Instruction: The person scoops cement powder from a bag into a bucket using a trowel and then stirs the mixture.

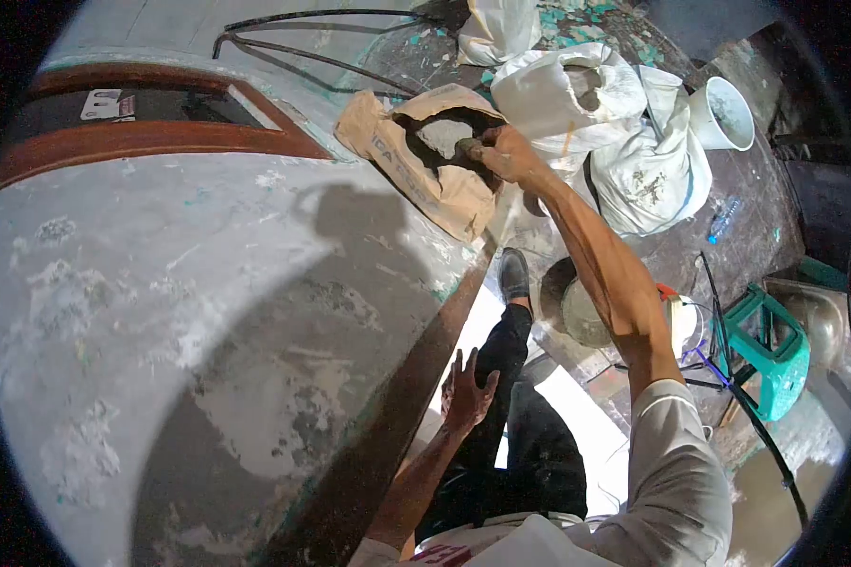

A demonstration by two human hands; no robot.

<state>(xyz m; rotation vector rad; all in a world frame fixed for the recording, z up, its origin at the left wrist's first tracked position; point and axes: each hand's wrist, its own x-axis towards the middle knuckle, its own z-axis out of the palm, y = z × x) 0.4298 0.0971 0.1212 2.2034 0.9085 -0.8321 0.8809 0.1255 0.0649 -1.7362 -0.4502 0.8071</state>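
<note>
paper bag point(459, 203): ahead of us, mouth open, long side slanting from upper left to lower right in the view
right hand point(503, 156): at the right edge of that mouth, fingers curled in; we cannot tell whether they grip anything
grey material point(442, 135): inside the mouth, just left of our right fingertips
left hand point(468, 392): open, fingers spread, holding nothing we can see, beside our leg point(508, 342)
nearer hand: our right; the left is well apart from the bag
white sack point(572, 90): just beyond our right hand
</note>
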